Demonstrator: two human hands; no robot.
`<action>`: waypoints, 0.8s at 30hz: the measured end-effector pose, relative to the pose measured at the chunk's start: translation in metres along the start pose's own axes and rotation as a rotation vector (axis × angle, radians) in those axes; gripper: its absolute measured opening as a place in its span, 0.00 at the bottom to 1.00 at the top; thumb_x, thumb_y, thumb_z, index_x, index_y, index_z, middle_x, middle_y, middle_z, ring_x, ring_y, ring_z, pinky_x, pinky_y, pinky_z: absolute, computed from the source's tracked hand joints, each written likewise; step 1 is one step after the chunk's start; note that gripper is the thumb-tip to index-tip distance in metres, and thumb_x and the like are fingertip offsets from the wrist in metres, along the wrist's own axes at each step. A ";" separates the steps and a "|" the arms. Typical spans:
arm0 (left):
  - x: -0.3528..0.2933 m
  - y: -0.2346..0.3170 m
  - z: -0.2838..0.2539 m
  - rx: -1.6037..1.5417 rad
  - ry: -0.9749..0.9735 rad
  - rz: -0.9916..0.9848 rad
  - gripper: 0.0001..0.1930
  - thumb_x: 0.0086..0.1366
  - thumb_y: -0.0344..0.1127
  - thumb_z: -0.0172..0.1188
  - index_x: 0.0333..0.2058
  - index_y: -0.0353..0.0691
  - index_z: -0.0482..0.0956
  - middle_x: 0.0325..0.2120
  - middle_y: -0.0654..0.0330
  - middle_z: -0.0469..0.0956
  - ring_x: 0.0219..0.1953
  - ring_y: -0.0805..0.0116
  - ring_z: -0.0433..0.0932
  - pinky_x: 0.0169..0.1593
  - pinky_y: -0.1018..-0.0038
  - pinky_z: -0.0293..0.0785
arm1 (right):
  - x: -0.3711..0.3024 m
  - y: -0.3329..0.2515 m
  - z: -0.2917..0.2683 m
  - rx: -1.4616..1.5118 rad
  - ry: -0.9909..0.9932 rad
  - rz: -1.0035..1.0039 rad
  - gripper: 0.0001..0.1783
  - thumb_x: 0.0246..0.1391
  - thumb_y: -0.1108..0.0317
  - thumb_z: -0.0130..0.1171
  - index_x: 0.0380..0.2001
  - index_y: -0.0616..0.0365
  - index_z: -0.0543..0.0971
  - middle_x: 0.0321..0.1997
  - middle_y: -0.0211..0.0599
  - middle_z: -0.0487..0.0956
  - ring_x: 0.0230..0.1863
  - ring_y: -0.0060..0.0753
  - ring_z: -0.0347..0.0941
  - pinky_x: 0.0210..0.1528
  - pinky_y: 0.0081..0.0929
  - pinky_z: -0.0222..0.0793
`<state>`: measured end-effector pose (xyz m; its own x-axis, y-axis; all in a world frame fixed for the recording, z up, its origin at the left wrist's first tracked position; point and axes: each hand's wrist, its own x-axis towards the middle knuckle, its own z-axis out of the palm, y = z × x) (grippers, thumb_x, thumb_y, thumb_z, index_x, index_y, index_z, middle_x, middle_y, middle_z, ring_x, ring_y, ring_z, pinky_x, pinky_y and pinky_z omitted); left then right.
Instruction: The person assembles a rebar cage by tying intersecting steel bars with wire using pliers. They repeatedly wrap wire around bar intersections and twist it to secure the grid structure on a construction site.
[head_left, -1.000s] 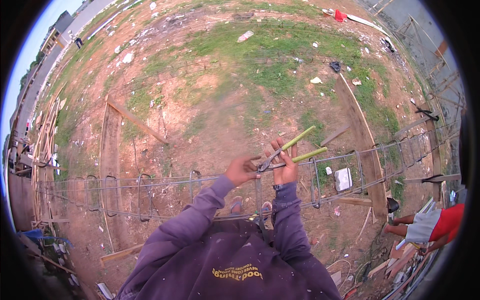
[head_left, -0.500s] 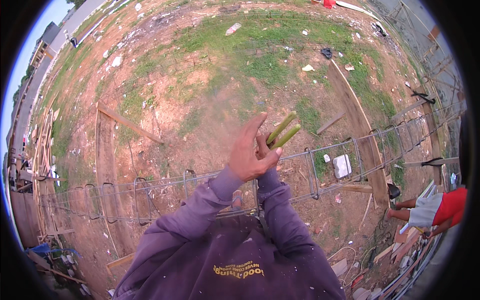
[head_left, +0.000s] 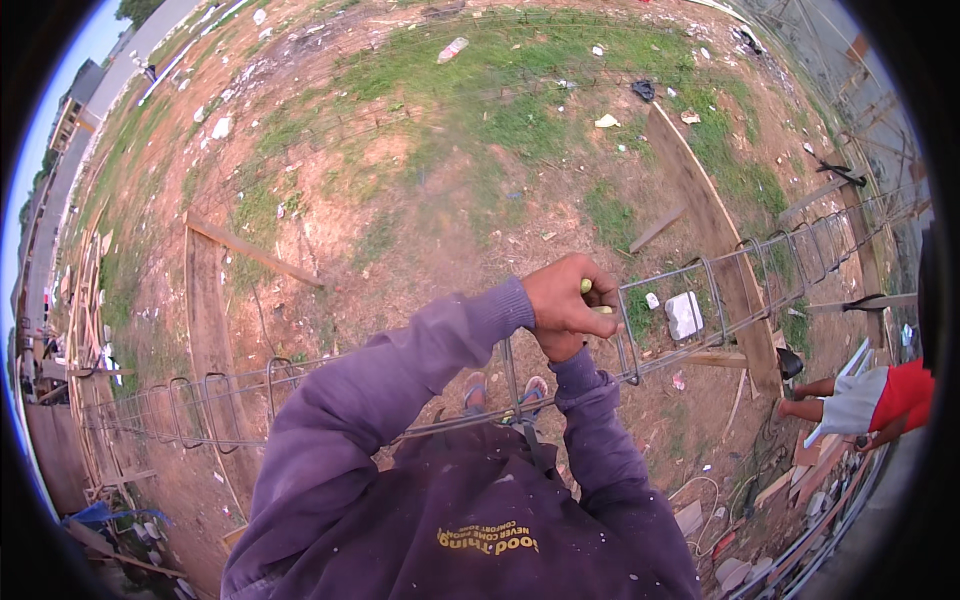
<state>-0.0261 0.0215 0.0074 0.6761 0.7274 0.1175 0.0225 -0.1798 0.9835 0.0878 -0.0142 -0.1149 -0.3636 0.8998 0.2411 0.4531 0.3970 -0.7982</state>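
A long rebar cage [head_left: 660,362] of thin steel bars and bent stirrups crosses in front of me. My left hand [head_left: 568,292] is closed, its fingers bent and its fingertips up against one steel stirrup [head_left: 628,340]; what they pinch is hidden. Below and behind it, my right hand [head_left: 562,345] is mostly covered by the left. It grips green-handled pliers [head_left: 586,286], of which only the two handle ends show between the left fingers and thumb. The jaws are out of sight.
Upright wooden boards [head_left: 735,260] stand on the right and a plank frame [head_left: 208,300] on the left. A white block [head_left: 684,316] lies beyond the cage. A person in a red shirt [head_left: 895,400] is at the right. Scrap wood [head_left: 790,490] lies at lower right.
My left hand has gone from spread fingers to a closed grip and moved right to the stirrup. The green handles have sunk behind it. The person at the right has shifted slightly.
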 end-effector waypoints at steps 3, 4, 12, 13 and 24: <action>-0.021 0.001 0.041 0.279 -0.168 0.042 0.14 0.49 0.42 0.69 0.23 0.38 0.78 0.15 0.57 0.76 0.21 0.61 0.78 0.27 0.65 0.71 | -0.035 -0.017 0.010 0.565 0.062 0.036 0.18 0.54 0.73 0.59 0.47 0.59 0.70 0.53 0.45 0.74 0.57 0.37 0.70 0.61 0.33 0.64; -0.026 0.002 0.056 0.358 -0.177 0.158 0.14 0.48 0.43 0.68 0.23 0.39 0.78 0.16 0.53 0.77 0.22 0.54 0.79 0.28 0.61 0.72 | -0.047 -0.023 0.015 0.690 0.088 0.034 0.15 0.54 0.74 0.57 0.46 0.58 0.70 0.53 0.46 0.74 0.58 0.39 0.70 0.62 0.34 0.63; -0.034 -0.006 0.097 0.599 -0.352 -0.017 0.16 0.40 0.47 0.69 0.24 0.42 0.81 0.20 0.51 0.79 0.30 0.47 0.81 0.32 0.54 0.75 | -0.087 -0.027 0.029 0.953 0.256 0.161 0.10 0.54 0.79 0.53 0.40 0.58 0.71 0.56 0.50 0.71 0.60 0.44 0.69 0.58 0.41 0.67; -0.038 -0.005 0.101 0.638 -0.380 -0.013 0.16 0.40 0.46 0.69 0.24 0.42 0.81 0.20 0.50 0.79 0.30 0.47 0.81 0.32 0.55 0.75 | -0.093 -0.026 0.028 1.038 0.244 0.207 0.09 0.54 0.79 0.53 0.39 0.58 0.71 0.57 0.51 0.71 0.60 0.43 0.68 0.58 0.40 0.67; -0.031 0.028 -0.015 -0.046 -0.296 -0.043 0.11 0.51 0.38 0.67 0.23 0.36 0.79 0.18 0.62 0.77 0.23 0.73 0.76 0.30 0.73 0.72 | -0.007 -0.002 0.074 0.921 0.332 0.148 0.13 0.50 0.78 0.58 0.41 0.58 0.72 0.48 0.42 0.76 0.57 0.36 0.70 0.64 0.39 0.60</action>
<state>-0.0571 0.0035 0.0334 0.8606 0.5080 0.0371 0.0270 -0.1182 0.9926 0.0288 -0.0351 -0.1557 -0.0444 0.9899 0.1344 -0.3854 0.1071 -0.9165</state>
